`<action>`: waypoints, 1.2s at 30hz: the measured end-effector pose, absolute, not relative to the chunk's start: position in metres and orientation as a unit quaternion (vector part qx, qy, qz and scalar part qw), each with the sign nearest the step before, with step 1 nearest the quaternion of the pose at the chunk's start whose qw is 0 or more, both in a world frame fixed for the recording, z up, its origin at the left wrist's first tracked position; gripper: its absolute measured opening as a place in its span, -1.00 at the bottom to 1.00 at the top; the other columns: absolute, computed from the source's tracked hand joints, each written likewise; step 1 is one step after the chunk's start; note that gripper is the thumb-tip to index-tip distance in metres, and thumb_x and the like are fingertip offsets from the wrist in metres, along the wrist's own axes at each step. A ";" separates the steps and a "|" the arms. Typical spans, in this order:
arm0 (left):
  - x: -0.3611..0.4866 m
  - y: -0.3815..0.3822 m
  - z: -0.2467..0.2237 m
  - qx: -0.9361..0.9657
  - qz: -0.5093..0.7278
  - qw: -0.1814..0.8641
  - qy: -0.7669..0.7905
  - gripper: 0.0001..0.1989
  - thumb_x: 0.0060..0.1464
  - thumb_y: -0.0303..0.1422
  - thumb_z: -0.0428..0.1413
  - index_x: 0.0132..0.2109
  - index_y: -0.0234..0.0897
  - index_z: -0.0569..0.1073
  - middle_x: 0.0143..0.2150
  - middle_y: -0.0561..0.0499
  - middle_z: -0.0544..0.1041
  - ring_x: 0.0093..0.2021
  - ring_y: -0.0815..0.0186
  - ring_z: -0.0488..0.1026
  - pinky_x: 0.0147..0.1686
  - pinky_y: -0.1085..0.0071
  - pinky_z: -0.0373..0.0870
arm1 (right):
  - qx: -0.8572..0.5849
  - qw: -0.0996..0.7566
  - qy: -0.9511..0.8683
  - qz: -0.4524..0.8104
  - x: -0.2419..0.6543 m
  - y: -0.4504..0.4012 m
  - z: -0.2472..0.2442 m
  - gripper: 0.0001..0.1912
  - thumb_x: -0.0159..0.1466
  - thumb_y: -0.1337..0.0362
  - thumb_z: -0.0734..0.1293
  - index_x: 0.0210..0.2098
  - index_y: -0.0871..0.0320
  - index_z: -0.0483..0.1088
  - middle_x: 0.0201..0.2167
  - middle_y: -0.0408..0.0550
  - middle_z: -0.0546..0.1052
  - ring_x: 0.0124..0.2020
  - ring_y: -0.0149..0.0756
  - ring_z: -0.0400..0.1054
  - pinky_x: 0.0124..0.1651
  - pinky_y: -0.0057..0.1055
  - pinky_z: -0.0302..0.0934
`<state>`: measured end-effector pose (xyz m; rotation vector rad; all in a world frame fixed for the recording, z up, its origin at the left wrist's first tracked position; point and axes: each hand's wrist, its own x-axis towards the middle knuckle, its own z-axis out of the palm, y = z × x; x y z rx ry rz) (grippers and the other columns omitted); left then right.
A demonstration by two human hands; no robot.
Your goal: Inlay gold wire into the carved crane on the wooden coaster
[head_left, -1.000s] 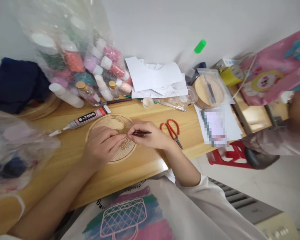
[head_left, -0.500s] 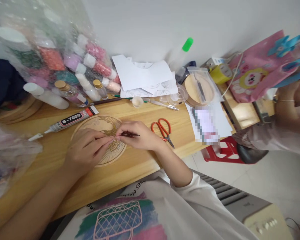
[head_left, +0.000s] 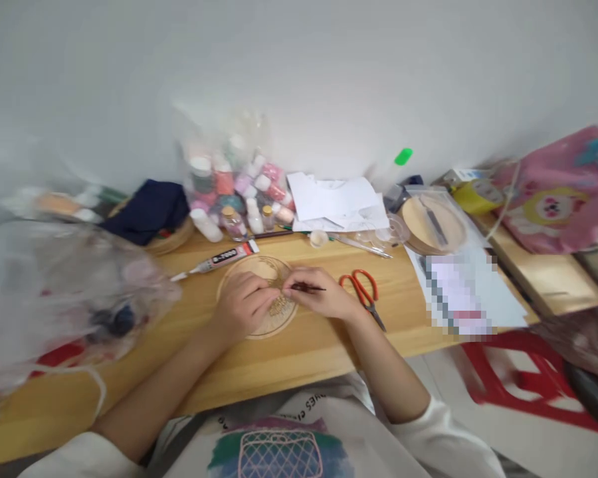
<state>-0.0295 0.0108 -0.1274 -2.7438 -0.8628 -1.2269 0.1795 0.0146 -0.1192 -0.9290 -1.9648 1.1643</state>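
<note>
A round wooden disc with a line pattern and golden pieces lies on the wooden table under both hands. My left hand is closed over its left part, thumb and forefinger pinched on something too small to make out. Fingertips of my right hand nearly touch those of the left above the disc; this hand grips a thin dark tool that points right. Orange-handled scissors rest to the right, and a B-7000 glue tube lies behind the left hand.
Behind stand bead jars in a clear bag, beside white papers. Plastic bags fill the left side. At the right are a wooden hoop, a blurred-out phone, a pink bag and a red stool.
The camera view has shifted, so the table and hands appear smaller and further right, and more of the left side shows. Both hands keep nearly the same pose over the disc.
</note>
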 end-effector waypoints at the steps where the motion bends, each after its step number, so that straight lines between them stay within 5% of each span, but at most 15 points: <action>1: -0.029 0.011 -0.128 -0.876 -0.392 0.016 -0.280 -0.84 0.29 -0.44 0.07 -0.29 -0.24 0.49 -0.44 0.06 0.48 -0.39 0.35 0.40 -0.34 0.36 0.33 | -0.353 0.335 -0.753 0.443 0.180 0.015 -0.120 -0.82 0.32 0.28 0.30 -0.38 0.21 0.45 -0.48 -0.13 0.45 -0.46 -0.46 0.26 -0.36 -0.50 0.14; 15: -0.029 0.011 -0.126 -0.864 -0.404 0.029 -0.300 -0.85 0.28 -0.44 0.08 -0.28 -0.24 0.50 -0.43 0.07 0.46 -0.38 0.36 0.40 -0.34 0.37 0.37 | -0.365 0.339 -0.735 0.460 0.178 0.017 -0.122 -0.67 0.32 0.06 0.32 -0.35 0.23 0.46 -0.48 -0.10 0.47 -0.45 -0.44 0.27 -0.37 -0.48 0.18; 23: -0.033 0.017 -0.126 -0.873 -0.416 0.014 -0.256 -0.91 0.20 -0.48 0.17 -0.24 -0.18 0.46 -0.43 0.10 0.43 -0.42 0.33 0.37 -0.40 0.34 0.34 | -0.371 0.316 -0.743 0.457 0.177 0.021 -0.121 -0.87 0.30 0.30 0.34 -0.37 0.20 0.45 -0.41 -0.13 0.48 -0.38 -0.44 0.31 -0.24 -0.49 0.22; 36: -0.035 0.017 -0.122 -0.897 -0.381 0.008 -0.226 -0.87 0.21 -0.54 0.13 -0.19 -0.20 0.42 -0.41 0.08 0.46 -0.44 0.34 0.38 -0.44 0.34 0.31 | -0.365 0.270 -0.780 0.431 0.178 0.020 -0.113 -0.90 0.32 0.43 0.31 -0.34 0.19 0.42 -0.35 -0.16 0.50 -0.32 -0.47 0.33 -0.19 -0.54 0.21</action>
